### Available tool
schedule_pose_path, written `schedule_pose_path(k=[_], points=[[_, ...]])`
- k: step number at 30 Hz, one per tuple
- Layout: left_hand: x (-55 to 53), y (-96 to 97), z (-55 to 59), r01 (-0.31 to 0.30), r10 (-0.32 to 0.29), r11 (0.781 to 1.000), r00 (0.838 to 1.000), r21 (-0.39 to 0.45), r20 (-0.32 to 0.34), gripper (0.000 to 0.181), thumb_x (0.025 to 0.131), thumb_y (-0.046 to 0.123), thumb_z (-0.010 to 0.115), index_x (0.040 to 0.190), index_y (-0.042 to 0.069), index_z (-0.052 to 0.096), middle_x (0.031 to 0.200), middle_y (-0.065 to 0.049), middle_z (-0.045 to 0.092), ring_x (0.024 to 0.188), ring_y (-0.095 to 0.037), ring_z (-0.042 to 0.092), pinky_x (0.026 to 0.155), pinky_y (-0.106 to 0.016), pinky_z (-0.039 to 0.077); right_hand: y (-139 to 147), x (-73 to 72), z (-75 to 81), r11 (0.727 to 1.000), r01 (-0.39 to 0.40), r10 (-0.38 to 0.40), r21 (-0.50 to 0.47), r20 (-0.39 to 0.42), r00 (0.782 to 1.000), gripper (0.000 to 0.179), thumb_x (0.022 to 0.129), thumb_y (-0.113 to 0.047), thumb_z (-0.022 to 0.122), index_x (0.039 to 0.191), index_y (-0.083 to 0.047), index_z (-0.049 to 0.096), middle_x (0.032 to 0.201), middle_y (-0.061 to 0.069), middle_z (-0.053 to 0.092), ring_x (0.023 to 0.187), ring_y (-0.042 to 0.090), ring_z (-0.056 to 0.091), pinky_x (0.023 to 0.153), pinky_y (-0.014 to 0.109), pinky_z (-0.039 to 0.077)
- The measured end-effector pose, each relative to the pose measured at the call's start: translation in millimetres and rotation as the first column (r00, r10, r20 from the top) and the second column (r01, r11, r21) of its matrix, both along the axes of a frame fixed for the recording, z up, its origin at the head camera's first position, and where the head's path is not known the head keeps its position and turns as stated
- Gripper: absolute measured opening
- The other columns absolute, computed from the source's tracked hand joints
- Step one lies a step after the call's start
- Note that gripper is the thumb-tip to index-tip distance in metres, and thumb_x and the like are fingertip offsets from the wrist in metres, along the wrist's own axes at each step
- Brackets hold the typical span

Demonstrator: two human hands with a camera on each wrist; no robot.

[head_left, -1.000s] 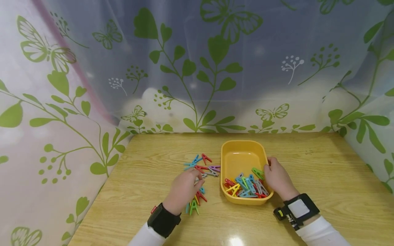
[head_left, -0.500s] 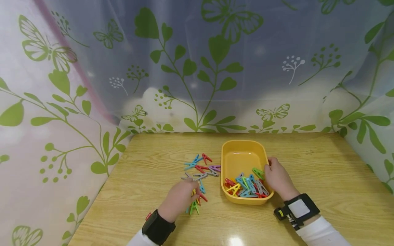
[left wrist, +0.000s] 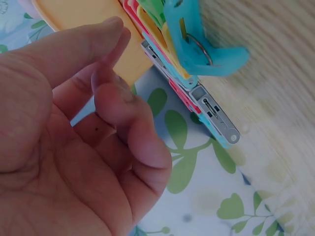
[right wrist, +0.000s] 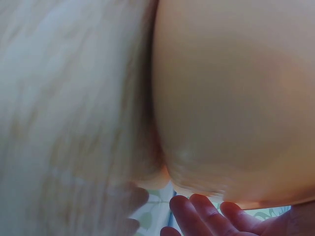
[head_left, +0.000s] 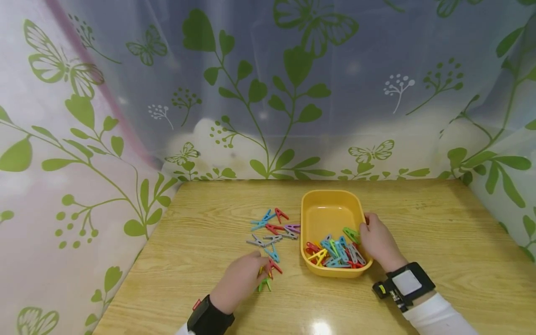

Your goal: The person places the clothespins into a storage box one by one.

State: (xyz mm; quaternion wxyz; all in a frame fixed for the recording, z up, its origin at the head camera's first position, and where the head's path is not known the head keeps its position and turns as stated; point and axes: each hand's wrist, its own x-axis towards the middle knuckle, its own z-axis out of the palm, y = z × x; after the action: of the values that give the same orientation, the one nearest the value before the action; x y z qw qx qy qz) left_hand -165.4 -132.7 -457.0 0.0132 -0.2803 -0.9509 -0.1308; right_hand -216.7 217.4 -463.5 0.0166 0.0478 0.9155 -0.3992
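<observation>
— Right of centre?
— Table (head_left: 418, 223) bears one tub (head_left: 328, 218); clothespins (head_left: 343, 252) in its lower end, right hand (head_left: 378, 242) at its right rim.
— Left of it?
— Loose pegs (head_left: 274, 229); left hand (head_left: 238, 281) at the lowest.
— Behind?
— Curtain (head_left: 251, 93), upper frame.

Head view was bright, fairly sharp; white glare burned on the glossy pale wood-grain tabletop (head_left: 418, 223) at bottom edge, faint shine inside the yellow rounded-rectangular tray (head_left: 331, 217). Left wrist view looked muted, wood grain streaky. Right wrist was dim, hazy, tabletop smeared, dark shadow along tray.
</observation>
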Motion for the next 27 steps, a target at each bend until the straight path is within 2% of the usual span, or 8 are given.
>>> schedule_pose_path(k=[5,12,27], points=[[4.8,-1.8,0.7,0.054,-0.053,0.998,0.998,-0.033,0.032,0.008,0.087,0.015,0.083,0.087,0.019,0.076,0.084,0.007,0.06,0.069,-0.002,0.054,0.061,-0.019,0.045,1.1,-1.3,1.1,1.0,0.0,0.0,0.004,-0.003,1.0,0.055,0.11,-0.021,0.026,0.151,0.016,0.028,0.145,0.039,0.045,0.125,0.046,0.054,0.106,0.063,0.045],[5.6,-2.3,-2.4,0.074,-0.069,0.995,0.994,-0.063,0.089,0.011,0.088,0.012,0.082,0.088,0.021,0.075,0.084,0.01,0.059,0.072,-0.001,0.056,0.063,-0.018,0.047,0.4,-0.2,1.2,1.0,-0.003,0.003,-0.003,0.003,1.0,0.055,0.11,-0.021,0.026,0.152,0.015,0.027,0.145,0.039,0.045,0.125,0.046,0.054,0.105,0.062,0.046],[6.9,2.2,-7.7,0.141,-0.138,0.988,0.989,-0.064,0.046,0.014,0.086,0.011,0.083,0.084,0.02,0.073,0.089,0.01,0.067,0.083,-0.005,0.065,0.071,-0.02,0.052,0.4,-0.5,-0.1,1.0,0.0,0.0,0.009,-0.003,1.0,0.055,0.11,-0.021,0.026,0.151,0.015,0.028,0.146,0.039,0.045,0.127,0.046,0.054,0.106,0.063,0.045]])
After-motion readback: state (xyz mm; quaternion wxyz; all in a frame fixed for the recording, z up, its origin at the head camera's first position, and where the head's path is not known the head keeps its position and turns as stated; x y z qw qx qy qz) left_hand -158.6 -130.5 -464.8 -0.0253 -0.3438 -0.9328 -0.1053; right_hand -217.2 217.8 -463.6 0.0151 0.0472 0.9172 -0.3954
